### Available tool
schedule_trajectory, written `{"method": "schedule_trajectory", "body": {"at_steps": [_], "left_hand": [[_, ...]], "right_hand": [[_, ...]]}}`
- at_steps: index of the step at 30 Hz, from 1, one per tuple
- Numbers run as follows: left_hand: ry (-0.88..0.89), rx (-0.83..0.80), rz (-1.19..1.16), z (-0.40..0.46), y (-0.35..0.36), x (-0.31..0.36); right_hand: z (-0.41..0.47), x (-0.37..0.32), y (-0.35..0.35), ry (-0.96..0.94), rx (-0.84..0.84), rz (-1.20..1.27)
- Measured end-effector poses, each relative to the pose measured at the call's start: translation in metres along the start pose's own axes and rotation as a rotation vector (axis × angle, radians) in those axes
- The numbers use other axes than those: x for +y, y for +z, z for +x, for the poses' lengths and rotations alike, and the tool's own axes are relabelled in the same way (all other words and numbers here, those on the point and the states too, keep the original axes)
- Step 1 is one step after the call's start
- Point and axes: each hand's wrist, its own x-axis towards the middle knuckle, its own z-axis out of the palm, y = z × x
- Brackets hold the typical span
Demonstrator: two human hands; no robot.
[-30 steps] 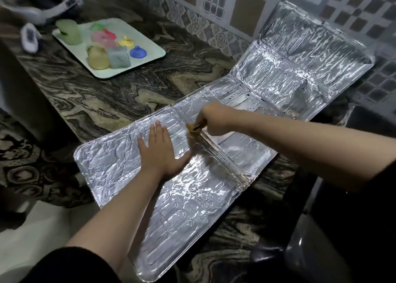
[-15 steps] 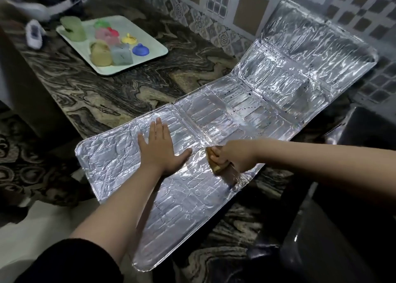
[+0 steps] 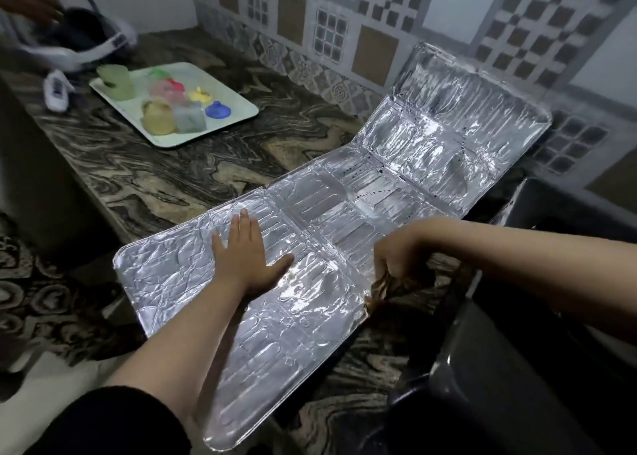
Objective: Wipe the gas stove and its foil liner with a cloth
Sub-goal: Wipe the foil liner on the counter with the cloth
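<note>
The right hand (image 3: 401,251) has dragged its brown cloth (image 3: 389,287) down to the near right edge of the foil liner (image 3: 310,303), fingers clenched round it, while the left hand (image 3: 246,254) stays pressed flat, fingers straight, on the liner's left panel, spread across the marbled counter (image 3: 165,178).

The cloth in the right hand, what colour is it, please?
Brown, with darker patches, cloth; head view, the only one.

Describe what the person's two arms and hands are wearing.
The left hand is bare, with no glove, ring or watch visible; a black sleeve is pushed up towards the elbow. The right hand is bare too, its forearm uncovered to the frame edge, where no sleeve can be seen.
</note>
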Motion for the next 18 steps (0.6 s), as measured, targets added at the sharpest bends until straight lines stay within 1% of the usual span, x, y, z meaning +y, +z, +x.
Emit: {"method": "schedule_trajectory", "body": {"at_steps": [2, 5, 7, 9, 11, 14, 16, 18], "left_hand": [[0.015, -0.002, 0.007, -0.005, -0.003, -0.014], [0.033, -0.025, 0.017, -0.01, -0.009, -0.041], [0.021, -0.069, 0.032, -0.01, -0.016, -0.058], [0.016, -0.094, 0.069, -0.007, -0.024, -0.062], [0.023, -0.072, 0.085, -0.003, -0.029, -0.056], [0.072, -0.016, 0.037, 0.006, -0.026, -0.037], [0.1, -0.024, 0.021, 0.011, -0.019, -0.025], [0.097, -0.025, 0.021, 0.013, -0.01, -0.018]], "right_hand": [[-0.008, 0.004, -0.014, 0.011, 0.115, 0.061], [-0.015, 0.008, -0.034, 0.005, 0.273, 0.224], [-0.011, 0.006, -0.048, -0.027, 0.378, 0.273], [0.0, 0.0, -0.058, -0.064, 0.476, 0.34], [0.02, -0.01, -0.068, -0.099, 0.577, 0.392], [0.057, -0.031, -0.078, -0.141, 0.747, 0.335], [0.077, -0.045, -0.083, -0.172, 0.843, 0.271], [0.093, -0.056, -0.087, -0.17, 0.894, 0.19]]}}
